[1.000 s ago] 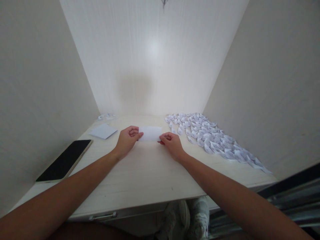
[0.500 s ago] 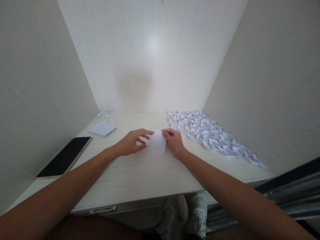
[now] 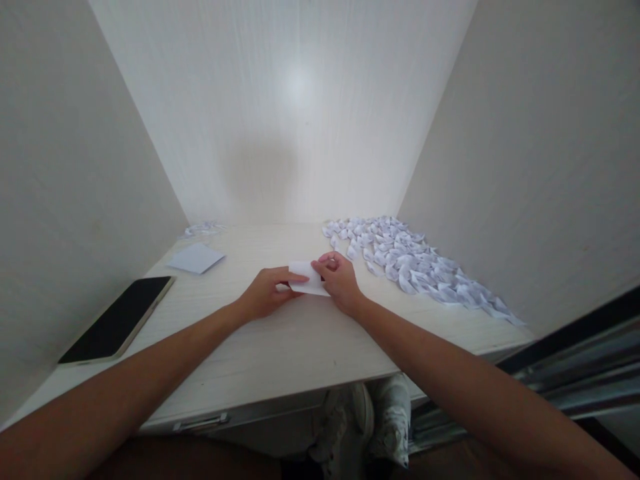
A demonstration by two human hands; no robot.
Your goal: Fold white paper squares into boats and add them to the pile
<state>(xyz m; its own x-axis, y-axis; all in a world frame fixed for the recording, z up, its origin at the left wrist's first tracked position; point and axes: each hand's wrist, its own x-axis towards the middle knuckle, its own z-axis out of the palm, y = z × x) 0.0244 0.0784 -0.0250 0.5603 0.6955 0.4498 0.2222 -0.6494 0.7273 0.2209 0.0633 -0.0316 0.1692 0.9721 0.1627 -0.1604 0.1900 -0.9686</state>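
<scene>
A small white sheet of paper (image 3: 306, 287) lies between my two hands near the middle of the desk, wider than it is deep. My left hand (image 3: 271, 291) grips its left side, the index finger stretched over the top face and the thumb near the front edge. At the right end, my right hand (image 3: 342, 281) is closed on the paper with thumb and index finger bent together by the upper edge. The fingers cover part of the right end, so any crease there is hidden.
Many folded white paper pieces (image 3: 400, 257) are heaped along the right wall. To the left are a stack of white paper squares (image 3: 197, 258), thin paper scraps (image 3: 204, 228) and a dark tablet-like device (image 3: 120, 319). A drawer handle (image 3: 201, 421) shows below the desk's front edge.
The paper has gone from a tall upright shape to a shorter, wider one. My left hand has moved onto it, and my right fingers are now over its top. The view has shifted slightly.
</scene>
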